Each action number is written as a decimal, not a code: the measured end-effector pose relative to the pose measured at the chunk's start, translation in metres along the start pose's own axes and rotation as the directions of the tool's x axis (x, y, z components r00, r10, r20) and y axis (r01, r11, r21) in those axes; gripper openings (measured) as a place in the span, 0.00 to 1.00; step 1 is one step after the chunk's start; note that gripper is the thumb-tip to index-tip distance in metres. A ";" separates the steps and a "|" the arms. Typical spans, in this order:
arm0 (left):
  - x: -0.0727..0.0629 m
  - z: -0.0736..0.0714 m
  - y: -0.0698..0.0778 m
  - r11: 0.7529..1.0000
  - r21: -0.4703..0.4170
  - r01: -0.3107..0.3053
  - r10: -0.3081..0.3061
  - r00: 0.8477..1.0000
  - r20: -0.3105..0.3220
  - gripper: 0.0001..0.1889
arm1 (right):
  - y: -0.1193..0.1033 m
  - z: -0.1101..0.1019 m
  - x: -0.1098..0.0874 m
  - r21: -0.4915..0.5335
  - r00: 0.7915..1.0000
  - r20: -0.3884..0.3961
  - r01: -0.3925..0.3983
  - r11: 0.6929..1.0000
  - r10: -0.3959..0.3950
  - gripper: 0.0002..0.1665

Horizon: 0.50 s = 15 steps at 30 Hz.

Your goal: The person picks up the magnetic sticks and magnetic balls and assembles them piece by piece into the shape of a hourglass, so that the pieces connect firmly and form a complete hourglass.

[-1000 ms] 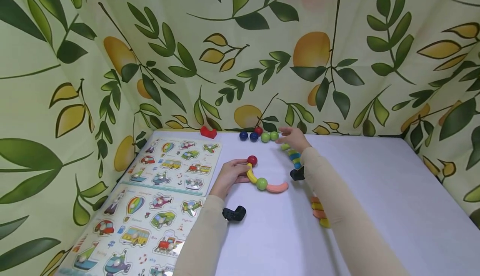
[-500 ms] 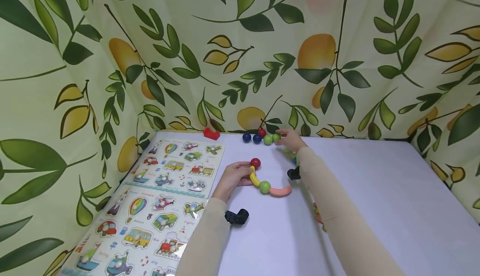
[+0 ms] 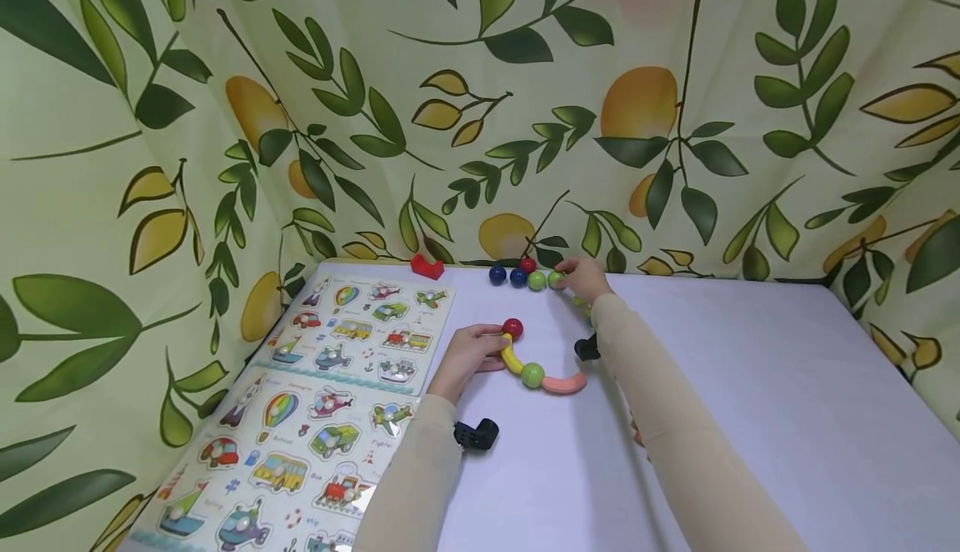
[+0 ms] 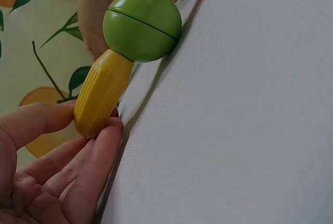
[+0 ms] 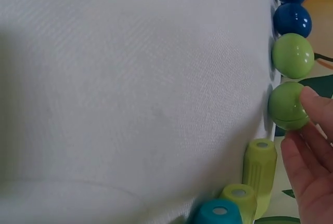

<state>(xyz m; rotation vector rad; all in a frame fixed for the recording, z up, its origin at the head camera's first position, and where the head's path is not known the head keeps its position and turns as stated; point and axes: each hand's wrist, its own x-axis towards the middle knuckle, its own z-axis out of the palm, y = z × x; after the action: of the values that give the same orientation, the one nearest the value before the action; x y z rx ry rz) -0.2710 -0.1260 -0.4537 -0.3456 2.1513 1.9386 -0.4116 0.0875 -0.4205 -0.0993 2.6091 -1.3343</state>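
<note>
My left hand (image 3: 470, 358) pinches a yellow curved rod (image 4: 101, 96) between thumb and fingers. That rod is part of a chain: a red ball (image 3: 513, 328) at its far end, a green ball (image 4: 141, 24) on the other, then a pink curved rod (image 3: 564, 383). At the back of the table my right hand (image 3: 587, 279) holds another green ball (image 5: 287, 106), thumb on its side and fingers beneath. This ball ends a row with a second green ball (image 5: 293, 56) and two dark blue balls (image 5: 292, 20). Another red ball (image 3: 528, 265) sits just behind the row.
Lime-green ribbed rods (image 5: 260, 169) and a blue rod (image 5: 218, 212) with metal discs in their ends lie near my right wrist. Two picture puzzle boards (image 3: 360, 331) cover the table's left side. A red notched block (image 3: 427, 266) sits at the back edge, before a leaf-patterned curtain (image 3: 480, 118).
My right hand has come in to the end green ball, and its thumb and fingers have taken hold of it. The left hand keeps its pinch on the yellow rod.
</note>
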 end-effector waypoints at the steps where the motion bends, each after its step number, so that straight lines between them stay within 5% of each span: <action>1: 0.000 0.001 0.001 1.000 -0.003 -0.001 0.001 1.000 0.005 0.23 | 0.001 0.000 0.000 0.000 1.000 -0.012 -0.003 1.000 0.003 0.21; 9: -0.002 0.009 0.010 0.999 0.053 -0.005 0.004 1.000 0.030 0.29 | 0.004 -0.006 -0.005 -0.026 0.999 -0.032 0.036 0.999 -0.037 0.22; 15: -0.002 -0.005 0.016 0.992 0.110 -0.056 0.059 0.998 -0.026 0.25 | 0.001 -0.014 -0.036 -0.001 0.995 0.038 0.091 0.996 -0.091 0.27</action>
<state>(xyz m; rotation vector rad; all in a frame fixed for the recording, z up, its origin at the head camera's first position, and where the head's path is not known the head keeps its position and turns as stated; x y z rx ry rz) -0.2745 -0.1289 -0.4372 -0.2970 2.2989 1.8466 -0.3792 0.1050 -0.4074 -0.2444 2.6032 -1.3443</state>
